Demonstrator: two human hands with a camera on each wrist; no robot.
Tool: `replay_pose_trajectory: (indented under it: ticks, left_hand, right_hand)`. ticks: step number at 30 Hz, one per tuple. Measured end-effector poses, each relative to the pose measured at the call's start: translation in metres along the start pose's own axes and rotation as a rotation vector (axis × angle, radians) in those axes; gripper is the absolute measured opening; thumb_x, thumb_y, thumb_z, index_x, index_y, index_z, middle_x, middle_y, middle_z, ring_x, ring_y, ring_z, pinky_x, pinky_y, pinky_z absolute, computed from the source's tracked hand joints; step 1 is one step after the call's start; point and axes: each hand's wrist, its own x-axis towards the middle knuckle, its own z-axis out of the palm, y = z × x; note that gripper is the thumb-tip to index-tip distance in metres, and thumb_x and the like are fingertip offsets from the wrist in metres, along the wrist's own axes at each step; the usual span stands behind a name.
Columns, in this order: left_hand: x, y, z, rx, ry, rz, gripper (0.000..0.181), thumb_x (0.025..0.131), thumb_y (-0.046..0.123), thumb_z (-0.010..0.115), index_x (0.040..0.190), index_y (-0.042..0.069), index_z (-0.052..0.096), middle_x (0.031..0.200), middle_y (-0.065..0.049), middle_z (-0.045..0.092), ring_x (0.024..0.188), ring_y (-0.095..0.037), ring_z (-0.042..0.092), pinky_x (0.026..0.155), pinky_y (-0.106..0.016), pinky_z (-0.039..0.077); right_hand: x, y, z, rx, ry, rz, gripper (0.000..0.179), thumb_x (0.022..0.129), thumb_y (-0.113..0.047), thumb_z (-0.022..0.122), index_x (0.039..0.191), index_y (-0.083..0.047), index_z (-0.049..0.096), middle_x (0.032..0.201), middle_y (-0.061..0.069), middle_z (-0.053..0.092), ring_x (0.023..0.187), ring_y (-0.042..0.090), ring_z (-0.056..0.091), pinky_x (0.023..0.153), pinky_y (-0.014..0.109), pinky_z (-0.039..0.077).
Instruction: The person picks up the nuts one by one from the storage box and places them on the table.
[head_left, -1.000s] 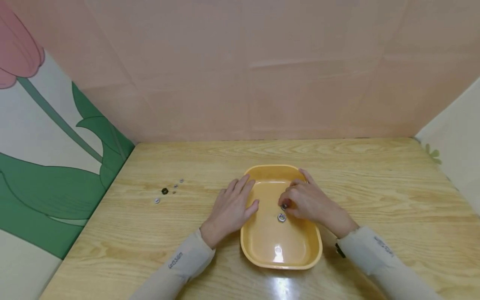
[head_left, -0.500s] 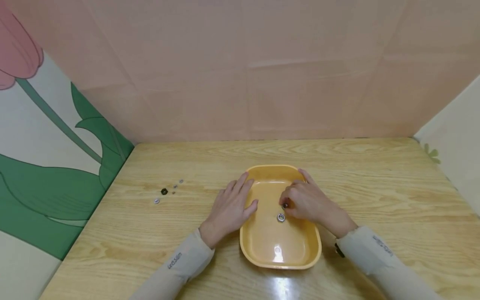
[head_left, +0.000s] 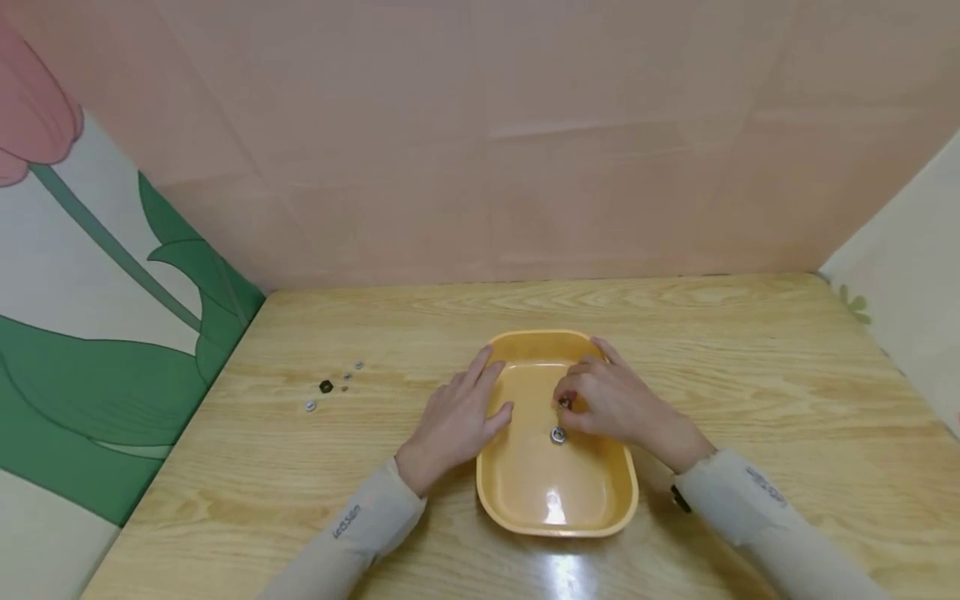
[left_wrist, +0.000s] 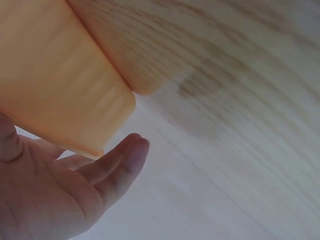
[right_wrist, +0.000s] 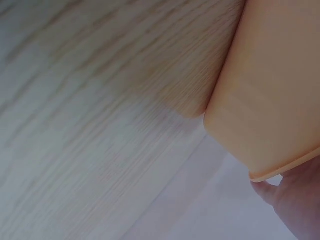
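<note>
A yellow rectangular tray (head_left: 555, 531) stands on the wooden table. Reaching over its right side, my right hand (head_left: 618, 404) pinches a small metal nut (head_left: 565, 403) between thumb and fingers, which partly cover it. Just below that, a silver hex nut (head_left: 558, 435) lies on the tray's floor. My left hand (head_left: 452, 423) rests on the tray's left rim with fingers extended and thumb over the inside. In the left wrist view, the left hand's fingers (left_wrist: 122, 167) reach past the tray's corner. From the right wrist, the tray's outer wall (right_wrist: 270, 95) shows, with a finger at its rim.
Left of the tray, a black nut (head_left: 326, 387), a silver nut (head_left: 311, 406) and several smaller metal pieces (head_left: 347, 377) lie on the table (head_left: 405, 333). A pink cloth wall (head_left: 480, 167) rises behind, and a flower-patterned panel (head_left: 105, 383) borders the left side.
The pinched nut has moved slightly away from the nut lying below it, and more of the right thumb shows. The left hand stays on the rim. The head view has shifted a little.
</note>
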Motion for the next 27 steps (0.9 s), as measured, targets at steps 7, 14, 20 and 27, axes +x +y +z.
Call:
replay_pose_trajectory:
  ticks: [7, 14, 20, 27]
  left_hand:
    - [0.001, 0.0, -0.001, -0.014, -0.023, 0.01, 0.062, 0.098, 0.042, 0.053, 0.151, 0.014, 0.037, 0.165, -0.01, 0.022, 0.118, -0.035, 0.06, 0.083, -0.05, 0.055]
    - [0.002, 0.001, -0.003, -0.044, -0.034, 0.026, 0.065, 0.097, 0.038, 0.057, 0.152, 0.01, 0.035, 0.165, -0.015, 0.02, 0.132, -0.036, 0.052, 0.096, -0.051, 0.052]
    - [0.002, 0.001, -0.003, -0.047, -0.025, 0.043, 0.067, 0.096, 0.036, 0.06, 0.151, 0.008, 0.036, 0.164, -0.019, 0.021, 0.141, -0.035, 0.043, 0.102, -0.049, 0.05]
    - [0.003, 0.001, -0.003, -0.034, -0.025, 0.041, 0.067, 0.095, 0.036, 0.061, 0.151, 0.008, 0.037, 0.164, -0.018, 0.021, 0.144, -0.033, 0.04, 0.104, -0.05, 0.048]
  right_hand:
    - [0.0, 0.0, -0.001, -0.007, 0.037, -0.01, 0.01, 0.076, -0.022, 0.072, 0.085, -0.018, 0.074, 0.081, -0.008, 0.068, 0.092, 0.021, 0.063, 0.111, 0.063, 0.028]
    - [0.002, 0.002, -0.003, -0.037, 0.092, -0.042, 0.009, 0.076, -0.021, 0.075, 0.084, -0.016, 0.073, 0.08, -0.005, 0.067, 0.087, 0.022, 0.061, 0.102, 0.052, 0.039]
    - [0.001, 0.002, -0.007, -0.031, 0.122, -0.04, 0.008, 0.078, -0.018, 0.074, 0.085, -0.015, 0.074, 0.085, -0.003, 0.071, 0.09, 0.024, 0.064, 0.101, 0.051, 0.043]
    - [-0.002, 0.006, -0.017, -0.027, 0.141, -0.021, 0.008, 0.078, -0.016, 0.074, 0.086, -0.014, 0.073, 0.088, -0.001, 0.072, 0.092, 0.026, 0.064, 0.098, 0.049, 0.045]
